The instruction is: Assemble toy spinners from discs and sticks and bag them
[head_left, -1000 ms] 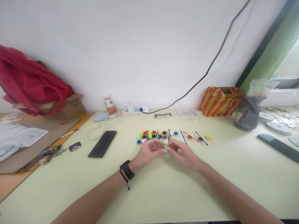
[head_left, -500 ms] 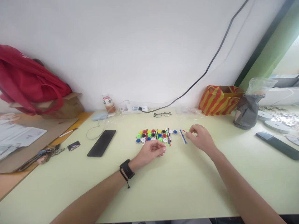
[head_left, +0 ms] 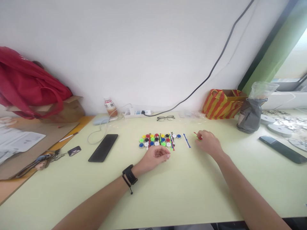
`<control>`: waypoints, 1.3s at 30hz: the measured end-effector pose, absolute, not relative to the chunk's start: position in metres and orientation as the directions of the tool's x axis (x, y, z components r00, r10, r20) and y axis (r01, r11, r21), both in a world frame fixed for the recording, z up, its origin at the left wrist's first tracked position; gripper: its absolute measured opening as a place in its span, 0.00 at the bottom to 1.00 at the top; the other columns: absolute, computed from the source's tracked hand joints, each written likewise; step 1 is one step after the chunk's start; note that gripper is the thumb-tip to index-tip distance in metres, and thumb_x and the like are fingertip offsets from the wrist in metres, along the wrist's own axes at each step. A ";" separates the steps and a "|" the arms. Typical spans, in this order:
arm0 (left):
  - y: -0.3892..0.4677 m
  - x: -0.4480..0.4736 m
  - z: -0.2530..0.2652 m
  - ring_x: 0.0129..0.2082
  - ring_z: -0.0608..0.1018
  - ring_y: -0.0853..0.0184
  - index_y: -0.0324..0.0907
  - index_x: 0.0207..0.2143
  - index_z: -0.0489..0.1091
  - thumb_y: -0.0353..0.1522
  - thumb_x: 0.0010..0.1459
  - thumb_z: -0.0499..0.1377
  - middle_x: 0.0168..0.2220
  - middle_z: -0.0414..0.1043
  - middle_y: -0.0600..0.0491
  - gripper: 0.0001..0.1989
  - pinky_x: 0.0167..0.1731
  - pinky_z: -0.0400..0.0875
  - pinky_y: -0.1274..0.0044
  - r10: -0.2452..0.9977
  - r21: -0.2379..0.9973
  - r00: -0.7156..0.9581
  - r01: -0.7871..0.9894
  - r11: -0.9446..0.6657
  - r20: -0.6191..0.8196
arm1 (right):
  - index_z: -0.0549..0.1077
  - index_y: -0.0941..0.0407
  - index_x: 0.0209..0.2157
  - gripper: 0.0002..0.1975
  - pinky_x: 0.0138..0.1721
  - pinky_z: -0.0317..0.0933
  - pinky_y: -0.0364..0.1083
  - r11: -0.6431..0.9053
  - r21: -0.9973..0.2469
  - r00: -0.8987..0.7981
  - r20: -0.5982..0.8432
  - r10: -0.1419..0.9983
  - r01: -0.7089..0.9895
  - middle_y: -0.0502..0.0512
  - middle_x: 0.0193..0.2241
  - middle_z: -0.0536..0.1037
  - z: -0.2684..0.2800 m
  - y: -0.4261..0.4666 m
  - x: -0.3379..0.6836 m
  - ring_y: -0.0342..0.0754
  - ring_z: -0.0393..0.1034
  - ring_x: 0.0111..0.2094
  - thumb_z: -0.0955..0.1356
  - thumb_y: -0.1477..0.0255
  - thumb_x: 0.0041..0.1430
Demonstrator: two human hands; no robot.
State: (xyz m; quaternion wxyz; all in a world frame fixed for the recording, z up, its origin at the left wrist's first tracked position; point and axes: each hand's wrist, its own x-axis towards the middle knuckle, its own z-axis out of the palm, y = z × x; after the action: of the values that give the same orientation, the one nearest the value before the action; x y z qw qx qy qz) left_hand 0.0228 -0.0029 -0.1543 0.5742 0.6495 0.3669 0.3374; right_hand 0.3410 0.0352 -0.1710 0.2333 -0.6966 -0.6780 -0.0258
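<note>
My right hand [head_left: 208,142] is closed in a pinch around a thin red plastic stick [head_left: 195,133]. A bit of green shows beside it, and the fingers hide most of both. Left of that hand lie a blue stick [head_left: 186,139] and a white one, side by side. My left hand [head_left: 154,158] rests on the table with its fingers loosely curled and a gap inside, and I see nothing in it. Just beyond it are rows of small coloured discs [head_left: 163,144], with several coloured sticks [head_left: 172,142] lying across them.
A black phone [head_left: 103,148] lies left of the discs, and glasses [head_left: 165,118] lie behind them. At the back stand a power strip [head_left: 136,113], a bottle [head_left: 110,107] and a striped bag [head_left: 223,103]. On the right are a grey bag [head_left: 249,115] and a dark case [head_left: 283,148].
My right hand has moved slightly right, away from the blue and white sticks, carrying the red stick. My left hand stays almost in place. The camera view has shifted slightly.
</note>
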 end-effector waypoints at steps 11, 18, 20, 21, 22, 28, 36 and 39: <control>-0.003 0.023 -0.154 0.34 0.77 0.68 0.39 0.37 0.78 0.41 0.59 0.69 0.34 0.78 0.50 0.14 0.37 0.72 0.76 0.848 0.983 0.527 0.117 -0.140 0.058 | 0.73 0.53 0.57 0.19 0.60 0.63 0.57 0.464 -0.292 -0.331 0.406 0.852 0.836 0.59 0.54 0.79 -0.173 0.033 0.311 0.59 0.66 0.60 0.63 0.71 0.67; -0.003 0.023 -0.155 0.34 0.78 0.67 0.39 0.37 0.79 0.41 0.59 0.69 0.35 0.79 0.49 0.14 0.38 0.72 0.76 0.840 0.978 0.537 0.123 -0.169 0.078 | 0.62 0.48 0.70 0.26 0.67 0.54 0.65 0.494 -0.265 -0.405 0.326 0.854 0.828 0.54 0.69 0.66 -0.180 0.023 0.289 0.63 0.51 0.71 0.60 0.65 0.73; -0.003 0.023 -0.155 0.34 0.78 0.66 0.39 0.37 0.79 0.42 0.59 0.69 0.35 0.79 0.49 0.14 0.38 0.73 0.75 0.843 0.976 0.532 0.127 -0.178 0.084 | 0.64 0.47 0.68 0.25 0.66 0.56 0.65 0.491 -0.274 -0.400 0.327 0.856 0.827 0.55 0.68 0.68 -0.181 0.024 0.289 0.64 0.52 0.71 0.60 0.65 0.73; -0.003 0.023 -0.155 0.34 0.78 0.66 0.39 0.37 0.79 0.42 0.59 0.69 0.35 0.79 0.49 0.14 0.38 0.73 0.75 0.843 0.975 0.531 0.130 -0.180 0.085 | 0.65 0.47 0.68 0.25 0.65 0.57 0.65 0.493 -0.281 -0.399 0.331 0.855 0.823 0.56 0.67 0.69 -0.182 0.025 0.289 0.64 0.53 0.70 0.61 0.65 0.72; -0.003 0.023 -0.155 0.34 0.78 0.66 0.39 0.37 0.79 0.42 0.59 0.69 0.34 0.79 0.49 0.15 0.38 0.73 0.75 0.843 0.974 0.531 0.133 -0.182 0.085 | 0.66 0.48 0.67 0.24 0.65 0.57 0.65 0.497 -0.289 -0.401 0.332 0.853 0.818 0.57 0.66 0.70 -0.182 0.025 0.291 0.64 0.55 0.70 0.62 0.65 0.72; -0.004 0.023 -0.153 0.34 0.78 0.66 0.39 0.37 0.79 0.42 0.59 0.68 0.34 0.79 0.48 0.15 0.38 0.73 0.75 0.836 0.972 0.542 0.137 -0.192 0.089 | 0.70 0.50 0.61 0.22 0.63 0.60 0.61 0.515 -0.330 -0.405 0.350 0.845 0.791 0.59 0.59 0.76 -0.178 0.027 0.296 0.60 0.62 0.65 0.66 0.68 0.66; -0.004 0.023 -0.152 0.33 0.78 0.66 0.39 0.37 0.79 0.42 0.59 0.68 0.33 0.79 0.49 0.15 0.37 0.73 0.75 0.830 0.967 0.551 0.153 -0.202 0.086 | 0.75 0.52 0.40 0.08 0.49 0.65 0.55 0.330 -0.314 -0.198 0.387 0.901 0.890 0.58 0.43 0.81 -0.170 0.035 0.314 0.59 0.71 0.50 0.65 0.73 0.61; -0.004 0.023 -0.152 0.33 0.78 0.66 0.39 0.36 0.79 0.43 0.59 0.68 0.33 0.78 0.49 0.15 0.37 0.73 0.74 0.832 0.968 0.548 0.147 -0.205 0.093 | 0.76 0.52 0.37 0.09 0.45 0.64 0.54 0.312 -0.279 -0.199 0.368 0.908 0.908 0.58 0.41 0.81 -0.173 0.039 0.318 0.58 0.71 0.47 0.64 0.74 0.62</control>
State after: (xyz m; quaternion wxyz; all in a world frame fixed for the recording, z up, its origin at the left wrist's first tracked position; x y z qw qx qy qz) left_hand 0.0232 -0.0041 -0.1517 0.5262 0.7049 0.3472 0.3251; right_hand 0.3179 0.0386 -0.1733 0.2379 -0.5866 -0.7741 -0.0001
